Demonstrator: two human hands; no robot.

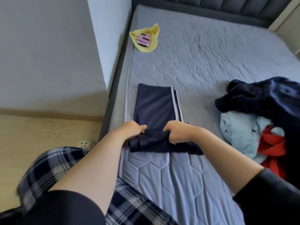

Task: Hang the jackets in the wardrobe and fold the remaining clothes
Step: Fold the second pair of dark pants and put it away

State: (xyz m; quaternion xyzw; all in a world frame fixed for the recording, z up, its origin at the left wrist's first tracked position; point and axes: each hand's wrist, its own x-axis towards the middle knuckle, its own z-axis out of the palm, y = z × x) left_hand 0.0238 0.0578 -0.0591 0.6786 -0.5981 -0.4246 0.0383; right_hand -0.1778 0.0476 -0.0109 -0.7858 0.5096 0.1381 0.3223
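Note:
Navy track pants [154,104] with white side stripes lie folded lengthwise near the left edge of the bed [203,65]. Their near end is bunched up. My left hand [132,129] grips that bunched end on its left side, fingers curled into the fabric. Just to the right, my right hand [176,133] grips the same end from its right side. A pile of unfolded clothes sits at the right: a dark navy garment [263,96], a light blue one [240,132] and a red one [272,148].
A yellow cloth [151,44] with a pink phone [144,40] on it lies at the bed's far left. A white wall corner [103,46] stands left of the bed, above wooden floor [40,132]. A dark padded headboard [227,5] runs along the far side.

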